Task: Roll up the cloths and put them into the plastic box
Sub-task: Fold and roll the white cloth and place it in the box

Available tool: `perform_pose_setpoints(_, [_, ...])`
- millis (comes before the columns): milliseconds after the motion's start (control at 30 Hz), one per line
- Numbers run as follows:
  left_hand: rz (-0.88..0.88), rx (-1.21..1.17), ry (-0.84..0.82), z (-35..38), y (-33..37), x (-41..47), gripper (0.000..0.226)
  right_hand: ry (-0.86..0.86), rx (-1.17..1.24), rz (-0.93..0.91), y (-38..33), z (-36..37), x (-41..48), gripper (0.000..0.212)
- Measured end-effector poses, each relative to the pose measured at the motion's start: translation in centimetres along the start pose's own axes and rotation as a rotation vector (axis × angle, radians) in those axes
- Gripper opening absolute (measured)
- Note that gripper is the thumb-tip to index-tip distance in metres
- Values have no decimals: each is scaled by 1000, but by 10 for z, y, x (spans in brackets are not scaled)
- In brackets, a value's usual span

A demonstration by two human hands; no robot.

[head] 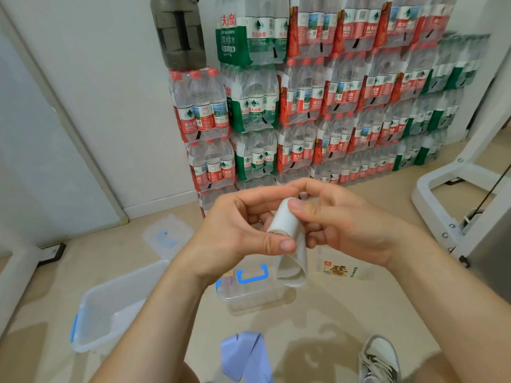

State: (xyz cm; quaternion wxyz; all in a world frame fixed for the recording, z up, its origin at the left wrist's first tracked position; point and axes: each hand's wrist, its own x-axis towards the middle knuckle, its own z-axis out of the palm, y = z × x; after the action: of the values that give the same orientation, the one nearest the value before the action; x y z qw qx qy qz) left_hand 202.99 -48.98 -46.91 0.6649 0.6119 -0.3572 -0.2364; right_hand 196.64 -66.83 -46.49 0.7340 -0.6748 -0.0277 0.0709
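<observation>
I hold a white cloth (pixel 284 225) in mid-air, most of it wound into a tight roll. Its loose tail (pixel 294 269) hangs down below the roll. My left hand (pixel 237 233) grips the roll's near end with thumb and fingers. My right hand (pixel 340 225) pinches the far end, thumb on top. Below my hands on the floor stands a small clear plastic box (pixel 257 297) with a blue latch. A flat lilac cloth (pixel 244 357) lies on the floor near my knees.
A larger clear plastic box (pixel 110 305) with a blue clip sits at lower left, a clear lid (pixel 167 236) behind it. Stacked packs of water bottles (pixel 318 106) fill the back wall. A white metal frame (pixel 453 194) stands right. My shoe (pixel 378 360) is at bottom right.
</observation>
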Motion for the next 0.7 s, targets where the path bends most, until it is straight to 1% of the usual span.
perform_pose_setpoints(100, [-22,44,-1,-3,0,-1,74,-41,-35,1,-2,-3,-4,51])
perform_pose_setpoints(200, [-44,74,5,-6,2,-2,65,-63,-54,-5,-4,-4,-5,57])
perform_pose_setpoints(467, [-91,237,-18,-5,14,-3,70,-15,-73,-19,-3,-3,-4,49])
perform_pose_setpoints(533, [-99,286,-43,-6,13,-3,72,15,-85,-17,-2,0,-3,46])
perform_pose_setpoints(633, [-94,376,-29,-3,9,-1,73,142,-191,-17,3,6,1,47])
perform_pose_setpoints(700, [-86,347,-15,1,7,0,74,169,-172,-45,4,7,3,45])
